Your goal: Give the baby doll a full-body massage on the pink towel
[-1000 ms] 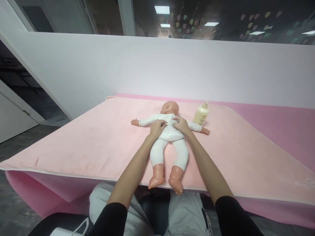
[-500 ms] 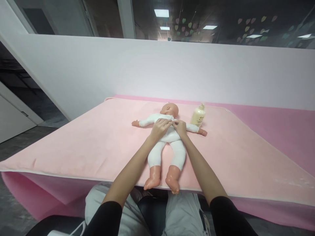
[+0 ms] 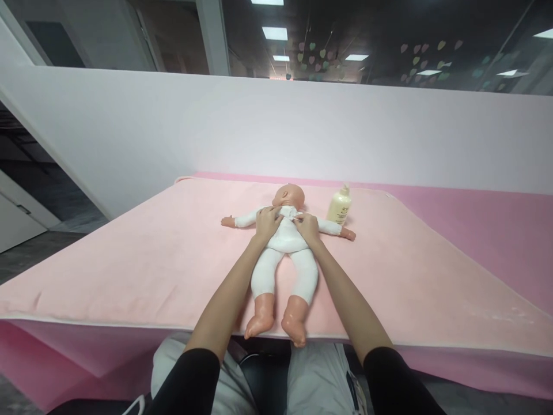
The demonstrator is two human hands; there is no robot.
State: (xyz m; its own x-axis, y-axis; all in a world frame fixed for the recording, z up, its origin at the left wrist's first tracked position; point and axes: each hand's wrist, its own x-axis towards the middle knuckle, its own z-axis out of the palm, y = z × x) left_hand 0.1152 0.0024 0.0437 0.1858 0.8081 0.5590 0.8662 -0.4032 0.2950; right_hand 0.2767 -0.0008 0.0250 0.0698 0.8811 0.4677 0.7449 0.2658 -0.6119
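A baby doll (image 3: 288, 236) with a white cloth body lies on its back, its head turned to the left and its bare feet toward me. My left hand (image 3: 268, 223) rests on the left side of the doll's chest, fingers stretched out over the cloth. On the right side of the chest lies my right hand (image 3: 307, 226), its fingers bent against the white cloth; whether they pinch it I cannot make out. A strip of white chest shows between the two hands.
A pale yellow pump bottle (image 3: 339, 206) stands beyond the doll's right-hand arm. Under everything spreads a pink blanket (image 3: 151, 259) on a table, with a white wall (image 3: 345, 132) behind. My legs are below the table's near edge.
My hands have moved apart from the middle of the doll's chest, the left one to the left and the right one slightly right. The camera view has shifted a little.
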